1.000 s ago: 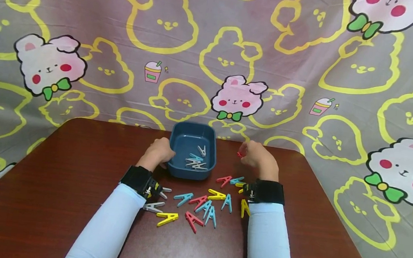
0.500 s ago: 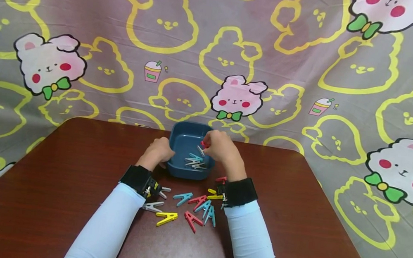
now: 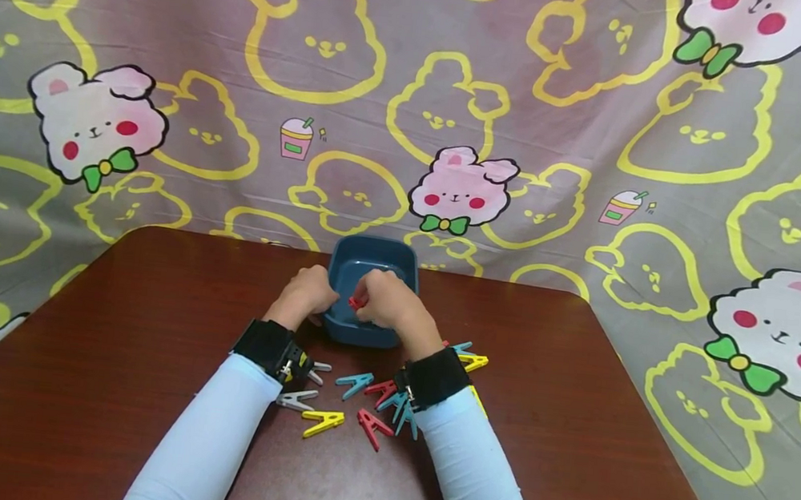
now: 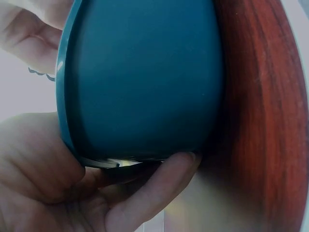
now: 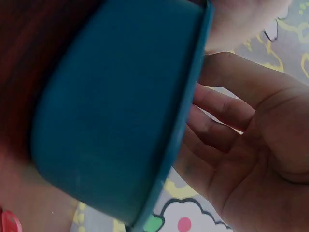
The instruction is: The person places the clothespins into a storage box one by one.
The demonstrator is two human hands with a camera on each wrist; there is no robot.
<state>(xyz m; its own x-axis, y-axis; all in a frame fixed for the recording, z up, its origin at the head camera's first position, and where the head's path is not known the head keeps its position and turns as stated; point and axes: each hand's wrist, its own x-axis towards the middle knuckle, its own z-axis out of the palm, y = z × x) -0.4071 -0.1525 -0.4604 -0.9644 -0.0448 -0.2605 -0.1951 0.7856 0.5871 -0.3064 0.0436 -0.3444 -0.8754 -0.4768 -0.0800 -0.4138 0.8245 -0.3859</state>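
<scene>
A dark blue plastic bin (image 3: 356, 334) stands toward the far side of the table. My left hand (image 3: 306, 292) grips its left side; in the left wrist view, a digit (image 4: 159, 193) presses on the outer wall while the rest bends over the rim. Over the bin's opening, my right hand (image 3: 391, 301) pinches a small red clothespin (image 3: 355, 303), mostly covered by the fingers. The right wrist view has the bin's outer wall (image 5: 116, 106) in front of the curled right hand (image 5: 270, 145). Clothespins inside the bin are hidden behind that hand.
Loose clothespins lie on the brown table (image 3: 146, 338) nearer the body: yellow (image 3: 323, 422), red (image 3: 374, 428), blue (image 3: 354, 384) and grey (image 3: 297, 400). More, including a yellow clothespin (image 3: 474, 362), lie right of the right wrist. A patterned curtain (image 3: 211, 38) hangs behind the table.
My right hand has carried the red clothespin leftward from the table right of the bin, across its right rim, to above its inside. The left hand and bin have stayed put.
</scene>
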